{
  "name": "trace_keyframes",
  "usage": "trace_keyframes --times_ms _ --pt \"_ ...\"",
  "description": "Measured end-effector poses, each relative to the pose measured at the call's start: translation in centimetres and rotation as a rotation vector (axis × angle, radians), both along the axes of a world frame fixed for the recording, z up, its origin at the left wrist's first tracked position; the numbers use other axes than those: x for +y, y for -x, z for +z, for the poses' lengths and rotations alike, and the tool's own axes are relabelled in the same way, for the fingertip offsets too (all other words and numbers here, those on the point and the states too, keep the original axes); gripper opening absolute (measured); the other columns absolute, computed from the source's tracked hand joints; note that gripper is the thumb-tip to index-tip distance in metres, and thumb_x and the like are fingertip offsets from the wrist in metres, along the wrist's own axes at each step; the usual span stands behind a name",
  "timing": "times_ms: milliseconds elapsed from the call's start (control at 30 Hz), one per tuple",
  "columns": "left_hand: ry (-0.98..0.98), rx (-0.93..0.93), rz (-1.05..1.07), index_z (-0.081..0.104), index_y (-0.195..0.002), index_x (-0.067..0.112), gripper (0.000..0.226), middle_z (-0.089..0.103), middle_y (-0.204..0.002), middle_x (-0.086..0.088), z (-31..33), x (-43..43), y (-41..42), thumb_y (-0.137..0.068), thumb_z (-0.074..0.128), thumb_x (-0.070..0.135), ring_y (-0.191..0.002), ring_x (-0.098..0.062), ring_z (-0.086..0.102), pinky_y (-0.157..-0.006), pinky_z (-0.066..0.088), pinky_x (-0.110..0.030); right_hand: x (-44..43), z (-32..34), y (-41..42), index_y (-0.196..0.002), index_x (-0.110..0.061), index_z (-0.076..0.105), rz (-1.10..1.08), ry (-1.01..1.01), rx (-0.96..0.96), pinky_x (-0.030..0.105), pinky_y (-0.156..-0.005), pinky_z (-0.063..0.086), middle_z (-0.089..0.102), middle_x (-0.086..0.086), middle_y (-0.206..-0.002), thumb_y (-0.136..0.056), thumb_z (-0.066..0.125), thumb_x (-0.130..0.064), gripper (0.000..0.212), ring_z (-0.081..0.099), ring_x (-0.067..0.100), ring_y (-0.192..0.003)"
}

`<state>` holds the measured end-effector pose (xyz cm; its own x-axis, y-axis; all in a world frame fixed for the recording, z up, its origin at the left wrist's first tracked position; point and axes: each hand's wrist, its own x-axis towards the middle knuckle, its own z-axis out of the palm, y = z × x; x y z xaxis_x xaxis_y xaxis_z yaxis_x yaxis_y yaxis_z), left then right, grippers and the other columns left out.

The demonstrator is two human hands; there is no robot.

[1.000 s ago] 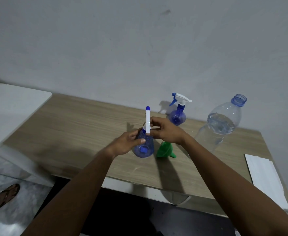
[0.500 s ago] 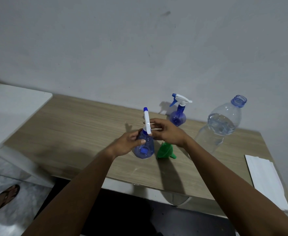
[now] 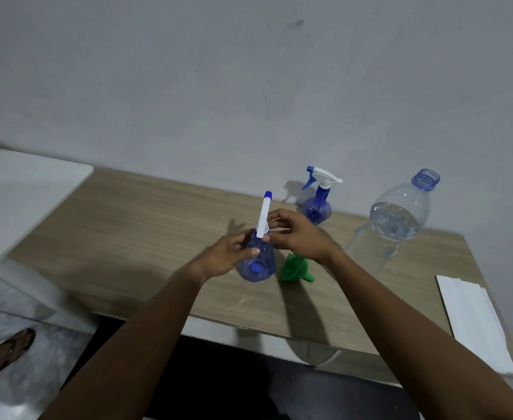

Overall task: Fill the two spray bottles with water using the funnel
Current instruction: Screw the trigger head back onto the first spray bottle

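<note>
A small blue spray bottle stands on the wooden table in front of me. My left hand wraps its round body. My right hand pinches the collar under its white spray head, whose blue nozzle points up. A green funnel lies on its side just right of this bottle, under my right wrist. A second blue spray bottle with its white and blue trigger head on stands farther back. A large clear water bottle, uncapped and partly full, stands at the right.
A white sheet of paper lies at the table's right front corner. A white surface adjoins the table on the left. A foot in a sandal is on the floor at lower left. The wall rises close behind the table.
The white spray head has tilted slightly to the right as my right hand's fingers shifted round its collar. The other bottles and the funnel have stayed put.
</note>
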<state>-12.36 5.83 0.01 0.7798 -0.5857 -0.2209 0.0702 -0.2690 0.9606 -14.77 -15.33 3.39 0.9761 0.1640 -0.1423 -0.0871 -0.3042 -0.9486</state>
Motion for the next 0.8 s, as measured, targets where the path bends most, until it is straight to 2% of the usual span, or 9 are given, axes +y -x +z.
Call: trace_keyframes --times_ms 67,167,267,367,600,733,800 --pt "0.001 -0.006 -0.001 0.049 -0.147 0.016 0.053 0.068 -0.129 0.001 -0.11 0.01 -0.03 -0.096 0.064 0.010 -0.117 -0.007 0.064 -0.094 0.051 -0.017 -0.21 -0.13 -0.06 -0.121 -0.011 0.064 0.001 -0.044 0.027 0.042 -0.091 0.061 0.074 0.010 -0.116 -0.088 0.077 -0.008 0.036 0.071 0.024 -0.110" --pt "0.002 0.010 0.000 0.049 -0.147 0.015 0.053 0.068 -0.130 0.001 -0.16 0.04 -0.08 -0.096 0.064 0.010 -0.118 -0.007 0.064 -0.099 0.051 -0.021 -0.15 -0.07 -0.10 -0.126 -0.014 0.064 0.014 -0.055 0.045 0.042 -0.092 0.061 0.073 0.010 -0.119 -0.090 0.075 -0.007 0.038 0.070 0.025 -0.110" --pt "0.005 0.022 -0.013 0.048 -0.147 0.016 0.054 0.068 -0.130 0.001 -0.20 0.03 -0.19 -0.096 0.064 0.012 -0.120 -0.010 0.064 -0.105 0.049 -0.027 -0.08 0.13 0.10 -0.128 -0.015 0.067 0.026 -0.048 0.040 0.036 -0.091 0.061 0.073 0.005 -0.121 -0.093 0.073 -0.008 0.036 0.071 0.023 -0.111" --pt "-0.001 0.026 -0.011 0.048 -0.147 0.017 0.054 0.069 -0.129 0.001 -0.33 0.05 -0.27 -0.096 0.064 0.012 -0.121 -0.012 0.064 -0.104 0.049 -0.025 0.07 0.20 0.34 -0.125 -0.011 0.069 0.019 -0.050 0.020 0.028 -0.088 0.060 0.072 0.006 -0.122 -0.093 0.072 -0.008 0.032 0.071 0.020 -0.110" --pt "-0.029 0.012 -0.018 0.048 -0.148 0.019 0.056 0.068 -0.129 0.004 -0.62 0.18 -0.50 -0.095 0.066 0.015 -0.122 -0.011 0.063 -0.109 0.046 -0.032 0.34 -0.24 0.12 -0.112 -0.007 0.066 -0.028 0.048 -0.064 0.040 -0.096 0.059 0.074 0.008 -0.114 -0.084 0.083 -0.011 0.033 0.071 0.021 -0.109" --pt "-0.023 0.005 -0.008 0.049 -0.147 0.018 0.055 0.068 -0.130 0.002 -0.56 0.09 -0.41 -0.095 0.066 0.012 -0.122 -0.011 0.063 -0.109 0.047 -0.032 -0.17 -0.26 0.06 -0.118 -0.011 0.065 -0.021 -0.044 0.010 0.042 -0.091 0.061 0.073 0.010 -0.117 -0.088 0.078 -0.008 0.033 0.070 0.026 -0.113" --pt "-0.011 0.014 -0.003 0.049 -0.147 0.017 0.054 0.068 -0.131 0.001 -0.55 0.06 -0.41 -0.096 0.065 0.010 -0.122 -0.010 0.063 -0.106 0.049 -0.028 -0.22 -0.07 0.15 -0.125 -0.013 0.065 0.005 -0.069 0.034 0.037 -0.089 0.062 0.072 0.009 -0.120 -0.091 0.074 -0.007 0.036 0.070 0.026 -0.112"
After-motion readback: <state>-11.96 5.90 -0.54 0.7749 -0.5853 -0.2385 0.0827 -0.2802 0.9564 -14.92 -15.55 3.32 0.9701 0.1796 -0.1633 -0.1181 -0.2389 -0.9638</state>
